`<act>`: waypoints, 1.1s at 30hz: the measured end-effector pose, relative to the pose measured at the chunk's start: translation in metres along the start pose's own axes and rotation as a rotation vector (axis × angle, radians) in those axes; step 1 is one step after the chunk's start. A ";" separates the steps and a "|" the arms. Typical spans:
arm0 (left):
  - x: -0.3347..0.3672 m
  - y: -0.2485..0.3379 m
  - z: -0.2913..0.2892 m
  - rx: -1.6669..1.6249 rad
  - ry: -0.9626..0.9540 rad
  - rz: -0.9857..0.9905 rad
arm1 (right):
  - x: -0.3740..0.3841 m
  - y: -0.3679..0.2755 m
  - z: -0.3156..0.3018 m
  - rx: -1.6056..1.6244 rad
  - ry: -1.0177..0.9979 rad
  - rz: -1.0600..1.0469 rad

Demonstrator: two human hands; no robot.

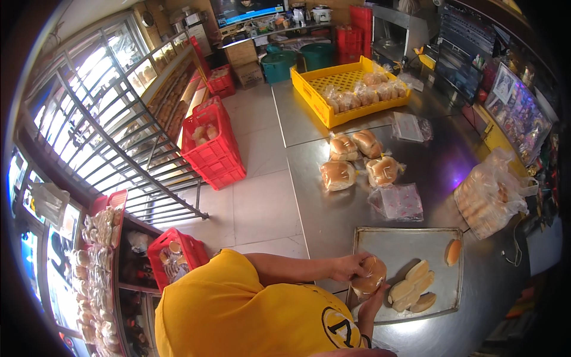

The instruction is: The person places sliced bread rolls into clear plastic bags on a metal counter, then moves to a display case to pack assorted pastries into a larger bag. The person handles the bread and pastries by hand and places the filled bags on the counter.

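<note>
Over the near left edge of a metal baking tray (416, 231), both my hands are closed on a bun in a clear plastic bag (373, 275). My left hand (351, 266) grips the top of the bag on the far side. My right hand (372, 303) holds it from below, its fingers partly hidden. On the tray beside the bag lie several elongated bread rolls (410, 287) in a cluster, pale side up. One browner roll (454, 253) lies apart near the tray's right edge.
Beyond the tray on the steel table are bagged buns (338, 175), a stack of plastic bags (399, 202) and a large bag of bread (485, 196). A yellow crate (321, 107) with bagged bread stands farther back. Red crates (217, 157) and a metal railing (140, 152) are at the left.
</note>
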State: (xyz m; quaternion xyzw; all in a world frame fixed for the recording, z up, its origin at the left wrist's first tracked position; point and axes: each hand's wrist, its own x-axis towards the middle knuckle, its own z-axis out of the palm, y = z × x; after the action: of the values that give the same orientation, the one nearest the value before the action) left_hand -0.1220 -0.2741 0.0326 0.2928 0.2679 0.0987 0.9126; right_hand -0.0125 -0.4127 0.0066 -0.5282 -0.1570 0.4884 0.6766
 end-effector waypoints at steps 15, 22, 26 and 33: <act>0.021 0.036 0.064 1.225 -0.034 -0.081 | -0.011 -0.015 -0.004 -0.191 0.099 -0.156; 0.028 0.019 0.082 1.067 -0.095 -0.063 | -0.029 -0.040 0.007 -0.542 0.330 -0.308; 0.035 0.011 0.073 1.012 -0.151 -0.049 | -0.031 -0.036 -0.001 -0.728 0.366 -0.340; 0.029 0.007 0.093 0.800 0.035 -0.105 | -0.026 -0.035 -0.011 -0.716 0.345 -0.341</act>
State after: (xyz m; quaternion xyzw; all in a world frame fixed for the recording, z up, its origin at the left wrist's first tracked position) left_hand -0.0473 -0.3035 0.0874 0.6092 0.3151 -0.0550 0.7256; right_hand 0.0003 -0.4391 0.0407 -0.7701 -0.2863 0.1886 0.5380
